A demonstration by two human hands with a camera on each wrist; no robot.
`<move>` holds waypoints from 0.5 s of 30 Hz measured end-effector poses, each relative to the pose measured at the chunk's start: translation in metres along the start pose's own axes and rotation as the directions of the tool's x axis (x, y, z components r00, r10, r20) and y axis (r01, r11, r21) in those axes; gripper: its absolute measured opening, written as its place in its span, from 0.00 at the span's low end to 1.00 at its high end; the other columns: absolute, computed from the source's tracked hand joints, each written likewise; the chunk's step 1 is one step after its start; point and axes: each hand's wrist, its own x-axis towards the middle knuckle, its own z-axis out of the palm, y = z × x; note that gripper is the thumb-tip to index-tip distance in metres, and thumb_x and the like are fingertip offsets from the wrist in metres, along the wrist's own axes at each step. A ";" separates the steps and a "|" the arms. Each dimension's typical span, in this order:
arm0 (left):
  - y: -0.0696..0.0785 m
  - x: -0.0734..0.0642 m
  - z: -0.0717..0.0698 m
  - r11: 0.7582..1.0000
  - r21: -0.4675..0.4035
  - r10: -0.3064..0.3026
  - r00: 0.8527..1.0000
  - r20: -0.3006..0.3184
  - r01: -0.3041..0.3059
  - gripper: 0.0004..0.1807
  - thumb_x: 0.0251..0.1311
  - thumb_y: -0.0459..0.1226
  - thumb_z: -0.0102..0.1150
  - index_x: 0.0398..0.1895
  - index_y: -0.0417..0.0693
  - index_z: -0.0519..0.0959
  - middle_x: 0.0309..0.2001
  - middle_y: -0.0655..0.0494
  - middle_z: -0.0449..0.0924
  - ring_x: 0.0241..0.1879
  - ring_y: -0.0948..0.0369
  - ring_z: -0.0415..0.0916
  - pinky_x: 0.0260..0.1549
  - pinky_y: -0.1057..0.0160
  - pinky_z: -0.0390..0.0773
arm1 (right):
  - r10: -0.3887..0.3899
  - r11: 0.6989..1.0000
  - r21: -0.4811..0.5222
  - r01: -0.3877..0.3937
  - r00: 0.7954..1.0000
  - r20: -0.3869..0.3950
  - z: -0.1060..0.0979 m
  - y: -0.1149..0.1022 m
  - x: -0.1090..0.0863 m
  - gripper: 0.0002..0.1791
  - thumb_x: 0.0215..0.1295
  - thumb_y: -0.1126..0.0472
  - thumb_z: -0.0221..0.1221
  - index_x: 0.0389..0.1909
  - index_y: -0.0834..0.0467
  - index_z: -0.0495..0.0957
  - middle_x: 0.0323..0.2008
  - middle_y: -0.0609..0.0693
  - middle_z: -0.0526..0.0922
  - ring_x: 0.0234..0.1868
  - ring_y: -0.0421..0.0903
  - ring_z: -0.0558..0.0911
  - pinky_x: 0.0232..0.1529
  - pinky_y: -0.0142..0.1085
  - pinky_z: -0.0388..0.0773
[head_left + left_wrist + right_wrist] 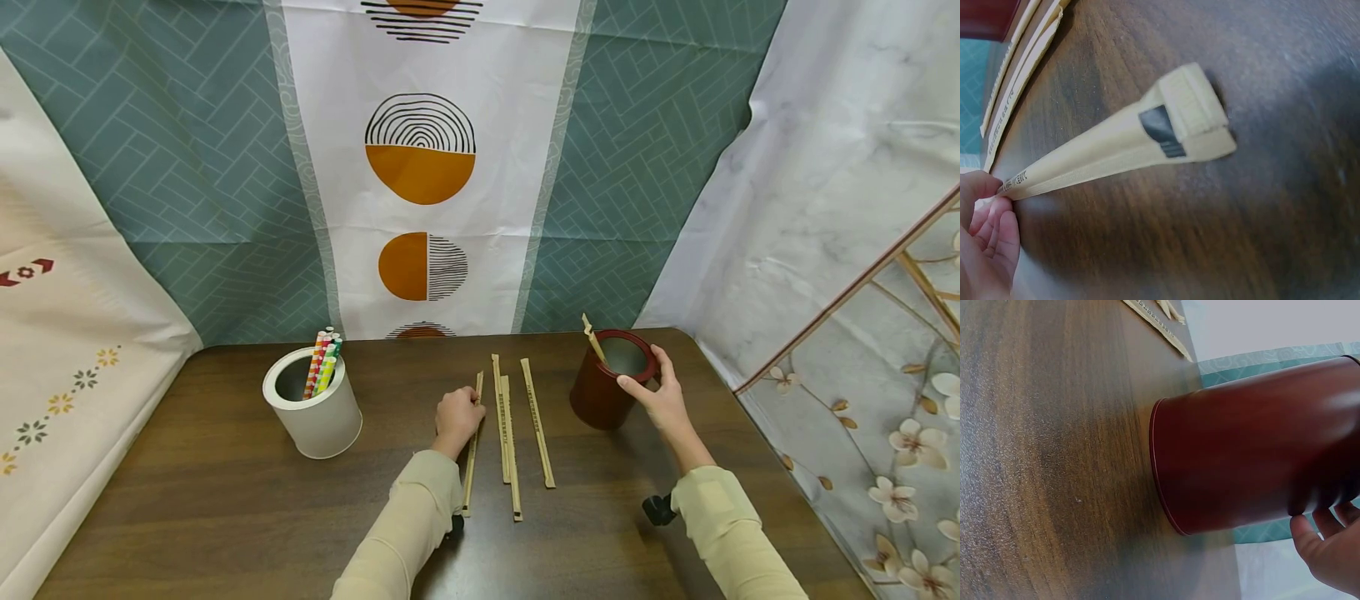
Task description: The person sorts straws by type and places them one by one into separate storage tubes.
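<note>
My left hand (457, 417) pinches a paper-wrapped straw (471, 475) between thumb and fingers. In the left wrist view that wrapped straw (1097, 140) slants from the fingertips across the wood, its folded end closest to the camera. Beside it lie more wrapped straws (536, 425), roughly side by side. My right hand (663, 400) grips the dark red canister (596, 396) near its rim, thumb at the front and fingers round the far right side. One wrapped straw (592, 337) leans inside that canister. In the right wrist view the fingers touch the canister's wall (1247, 450).
A white canister (318, 425) holding several coloured striped straws (322, 367) stands at the left on the dark wooden table (225, 500). A patterned cloth (495, 283) hangs behind the table's far edge. A floral cloth (900, 467) borders the right side.
</note>
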 end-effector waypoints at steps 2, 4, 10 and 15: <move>0.000 0.000 -0.001 1.000 0.009 0.002 1.000 0.003 -0.002 0.06 0.46 0.38 0.59 0.29 0.48 0.79 0.28 0.53 0.81 0.29 0.52 0.77 0.23 0.58 0.74 | 0.001 1.000 -0.002 -0.001 1.000 0.001 0.000 0.000 0.000 0.43 0.54 0.59 0.59 0.67 0.58 0.45 0.63 0.60 0.56 0.61 0.55 0.58 0.43 0.20 0.62; 0.000 0.000 -0.001 1.000 0.019 0.003 1.000 0.009 -0.003 0.06 0.46 0.39 0.58 0.29 0.48 0.79 0.28 0.52 0.81 0.28 0.52 0.77 0.23 0.58 0.74 | 0.001 1.000 0.001 -0.001 1.000 0.001 0.000 0.000 0.000 0.43 0.54 0.59 0.59 0.66 0.59 0.45 0.63 0.60 0.56 0.61 0.55 0.58 0.43 0.20 0.62; -0.003 0.001 0.000 1.000 0.018 0.011 1.000 0.011 -0.011 0.06 0.46 0.39 0.56 0.26 0.47 0.76 0.25 0.51 0.79 0.24 0.54 0.75 0.22 0.59 0.72 | -0.002 1.000 0.007 0.002 1.000 -0.002 0.000 -0.001 0.000 0.43 0.54 0.60 0.60 0.66 0.60 0.45 0.63 0.60 0.56 0.61 0.54 0.59 0.42 0.19 0.63; -0.006 -0.001 -0.001 0.998 -0.055 0.011 1.000 0.004 -0.011 0.07 0.46 0.40 0.56 0.26 0.46 0.76 0.23 0.53 0.79 0.23 0.56 0.73 0.23 0.60 0.71 | -0.002 1.000 -0.009 0.002 1.000 -0.001 0.000 -0.001 0.000 0.43 0.54 0.59 0.59 0.67 0.59 0.45 0.63 0.61 0.56 0.61 0.55 0.58 0.42 0.19 0.62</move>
